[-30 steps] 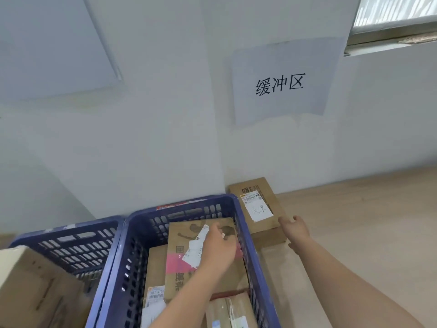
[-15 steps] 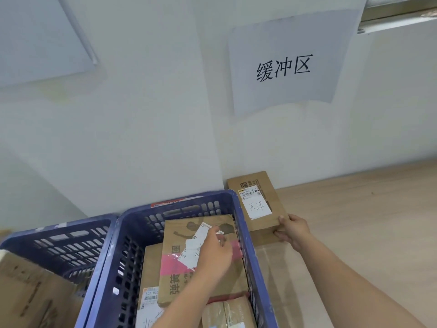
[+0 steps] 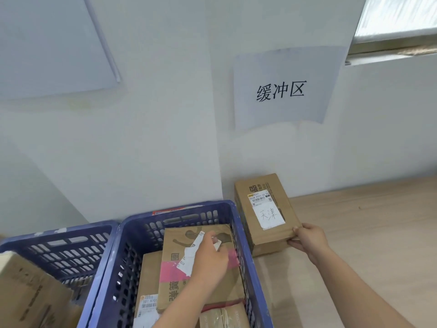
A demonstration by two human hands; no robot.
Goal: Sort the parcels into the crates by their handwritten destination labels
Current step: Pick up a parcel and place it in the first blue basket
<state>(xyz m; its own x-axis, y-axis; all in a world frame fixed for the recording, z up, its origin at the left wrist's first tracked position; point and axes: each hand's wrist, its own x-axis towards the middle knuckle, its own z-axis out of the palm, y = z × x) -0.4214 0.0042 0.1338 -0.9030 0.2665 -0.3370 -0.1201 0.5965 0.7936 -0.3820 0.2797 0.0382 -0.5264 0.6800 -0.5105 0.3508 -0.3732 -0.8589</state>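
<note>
Right hand (image 3: 307,240) grips the near edge of the labelled parcel (image 3: 264,209), just right of the blue crate (image 3: 246,268); left hand (image 3: 208,259) curls over a taped box (image 3: 175,275) inside it. One-handed, that parcel could tip and slip.

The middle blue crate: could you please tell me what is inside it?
The blue crate holds several cardboard parcels; the top parcel bears pink tape, with the left hand on its label. The lower parcels' labels and the crate floor are covered.
</note>
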